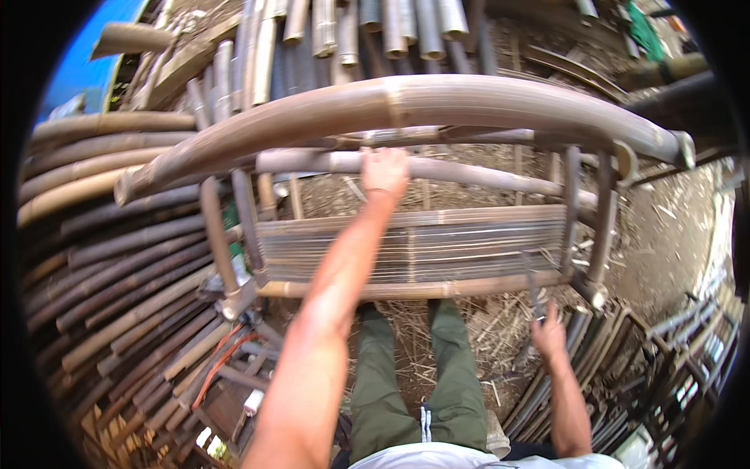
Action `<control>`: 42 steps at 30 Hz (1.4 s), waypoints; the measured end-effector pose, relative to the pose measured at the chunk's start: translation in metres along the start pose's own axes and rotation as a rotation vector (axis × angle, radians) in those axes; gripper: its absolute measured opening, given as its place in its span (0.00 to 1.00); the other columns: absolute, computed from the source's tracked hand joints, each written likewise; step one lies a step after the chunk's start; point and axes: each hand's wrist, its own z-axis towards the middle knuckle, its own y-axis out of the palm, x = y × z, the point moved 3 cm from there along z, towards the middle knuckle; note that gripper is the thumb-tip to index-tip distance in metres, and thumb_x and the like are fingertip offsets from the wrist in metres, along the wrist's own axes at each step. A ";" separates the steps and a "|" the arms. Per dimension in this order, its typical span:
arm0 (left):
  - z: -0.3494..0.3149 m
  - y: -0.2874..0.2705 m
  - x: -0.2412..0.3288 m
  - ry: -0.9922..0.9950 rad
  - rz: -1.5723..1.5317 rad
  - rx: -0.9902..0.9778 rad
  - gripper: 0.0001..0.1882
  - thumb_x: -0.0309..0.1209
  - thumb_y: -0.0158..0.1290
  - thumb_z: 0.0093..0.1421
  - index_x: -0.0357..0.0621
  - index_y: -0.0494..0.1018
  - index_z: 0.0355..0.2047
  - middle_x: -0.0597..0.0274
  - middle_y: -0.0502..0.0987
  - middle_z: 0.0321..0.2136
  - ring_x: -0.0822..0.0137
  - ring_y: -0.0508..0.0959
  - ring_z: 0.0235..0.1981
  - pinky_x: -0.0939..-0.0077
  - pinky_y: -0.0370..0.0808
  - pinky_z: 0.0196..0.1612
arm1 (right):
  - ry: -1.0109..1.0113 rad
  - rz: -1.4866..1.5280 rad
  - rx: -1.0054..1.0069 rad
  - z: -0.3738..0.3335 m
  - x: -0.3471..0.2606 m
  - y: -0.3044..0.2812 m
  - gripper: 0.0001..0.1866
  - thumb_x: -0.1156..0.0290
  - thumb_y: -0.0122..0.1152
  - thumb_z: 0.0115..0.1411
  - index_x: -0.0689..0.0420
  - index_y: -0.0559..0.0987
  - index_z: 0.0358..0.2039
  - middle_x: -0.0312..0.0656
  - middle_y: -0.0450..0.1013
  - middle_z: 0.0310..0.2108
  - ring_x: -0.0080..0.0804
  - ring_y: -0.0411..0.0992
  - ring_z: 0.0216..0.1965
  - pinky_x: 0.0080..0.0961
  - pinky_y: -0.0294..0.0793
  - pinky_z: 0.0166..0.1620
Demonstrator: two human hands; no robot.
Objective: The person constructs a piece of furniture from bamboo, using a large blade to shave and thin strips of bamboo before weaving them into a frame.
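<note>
A bamboo bench-like frame [398, 291] stands in front of my legs, with a slatted panel [469, 238] between its posts and a thick curved bamboo pole [484, 102] across the top. My left hand [384, 170] reaches over the panel and is closed round a thinner bamboo crossbar [476, 173] below the thick pole. At the right end of the panel, my right hand [549, 334] is closed on a slim dark metal tool [536, 293]. The tool points up at the slats, its exact kind too blurred to tell; I cannot tell whether it touches them.
Long bamboo poles [141, 234] are stacked at the left, and more cut poles [406, 31] lie at the far side. Thin bamboo pieces [562, 367] are piled at the lower right. An orange cord [215, 367] lies at the lower left. Straw-like scraps [500, 328] litter the ground.
</note>
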 end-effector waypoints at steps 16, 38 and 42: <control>-0.344 -0.270 -0.161 -0.247 -0.148 -0.128 0.23 0.52 0.59 0.53 0.43 0.72 0.23 0.50 0.73 0.21 0.47 0.74 0.26 0.53 0.68 0.30 | 0.595 2.124 -0.453 -0.105 -0.057 0.047 0.18 0.67 0.53 0.57 0.58 0.67 0.47 0.61 0.70 0.47 0.49 0.77 0.41 0.41 0.81 0.45; -0.624 -0.510 -0.099 0.553 -1.463 0.489 0.45 0.58 0.57 0.57 0.39 0.58 0.64 0.47 0.64 0.62 0.54 0.65 0.64 0.61 0.62 0.64 | -0.795 2.008 -0.093 -0.524 -0.288 0.065 0.04 0.72 0.55 0.58 0.56 0.75 0.34 0.35 0.72 0.27 0.23 0.72 0.30 0.24 0.74 0.35; -0.662 -0.527 -0.095 0.189 -1.633 0.834 0.29 0.52 0.49 0.66 0.39 0.63 0.53 0.54 0.76 0.39 0.62 0.76 0.36 0.63 0.75 0.41 | -0.804 1.552 0.227 -0.562 -0.300 0.094 0.10 0.70 0.60 0.58 0.61 0.77 0.39 0.36 0.73 0.33 0.23 0.70 0.32 0.23 0.73 0.38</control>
